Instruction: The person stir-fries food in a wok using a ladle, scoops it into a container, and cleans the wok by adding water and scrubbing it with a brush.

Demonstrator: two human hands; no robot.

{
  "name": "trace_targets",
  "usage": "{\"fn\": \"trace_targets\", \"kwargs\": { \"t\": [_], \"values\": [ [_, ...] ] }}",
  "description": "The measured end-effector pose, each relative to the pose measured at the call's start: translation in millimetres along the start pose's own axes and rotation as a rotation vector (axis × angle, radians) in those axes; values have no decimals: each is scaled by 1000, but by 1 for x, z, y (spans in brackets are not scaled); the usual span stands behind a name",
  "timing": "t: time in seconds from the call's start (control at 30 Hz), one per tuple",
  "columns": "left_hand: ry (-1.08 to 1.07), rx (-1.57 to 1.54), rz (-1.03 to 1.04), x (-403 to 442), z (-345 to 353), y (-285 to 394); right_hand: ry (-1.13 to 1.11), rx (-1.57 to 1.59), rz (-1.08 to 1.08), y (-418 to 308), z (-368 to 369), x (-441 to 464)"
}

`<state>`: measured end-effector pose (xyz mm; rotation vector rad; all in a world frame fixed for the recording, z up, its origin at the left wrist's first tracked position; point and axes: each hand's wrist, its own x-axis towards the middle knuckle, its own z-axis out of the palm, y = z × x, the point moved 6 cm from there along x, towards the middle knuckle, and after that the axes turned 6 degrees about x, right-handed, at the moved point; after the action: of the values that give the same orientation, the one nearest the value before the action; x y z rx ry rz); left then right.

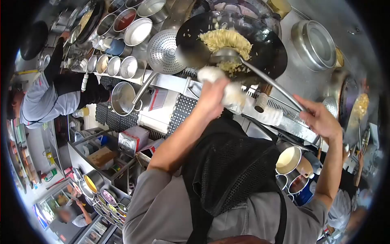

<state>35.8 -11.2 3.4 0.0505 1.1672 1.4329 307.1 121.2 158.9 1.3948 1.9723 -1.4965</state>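
Note:
A black wok (268,53) at the top middle holds pale yellow fried food (227,40), in strands or small pieces, hard to tell which. Closed around the long handle of a ladle (280,88), my right hand (323,119) is right of the wok; the ladle's bowl rests in the food. My left hand (213,97) is closed on a white cloth (211,74), smeared by motion, at the wok's near rim. Whether it also grips the rim is hidden. A short wooden handle (263,99) sticks out below the wok.
Left of the wok lies a perforated strainer (164,51), its handle over a pot (123,97). Metal containers (138,31) line the counter behind. Stacked pans (317,44) stand right. A co-worker (53,97) works at the left; others are at the right edge and lower left.

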Motion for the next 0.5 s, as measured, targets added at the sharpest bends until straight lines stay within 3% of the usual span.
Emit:
{"fn": "trace_targets", "kwargs": {
  "t": [0.1,0.17,0.2,0.23,0.3,0.37,0.4,0.43,0.47,0.5],
  "values": [
    [67,107,65,63,-1,-33,64,-107,-79,12,21,52],
    [48,58,246,43,-23,-70,434,-155,-553,27,28,97],
    [-42,74,269,34,-47,-95,449,-163,-566,25,22,86],
    [-133,94,291,25,-70,-106,381,-191,-525,28,25,66],
    [-39,166,139,-9,-68,-83,304,-194,-452,21,21,26],
    [8,97,24,-26,-41,-45,36,-137,-89,8,15,-14],
    [-67,38,55,-28,-11,-6,28,-137,-88,-5,12,-19],
    [65,25,62,-1,-11,-3,28,-140,-31,-15,7,-16],
    [1,-29,56,13,6,8,33,-142,27,-20,1,-9],
    [-9,4,15,32,6,-2,114,-203,-163,-6,-3,25]
  ]
}}
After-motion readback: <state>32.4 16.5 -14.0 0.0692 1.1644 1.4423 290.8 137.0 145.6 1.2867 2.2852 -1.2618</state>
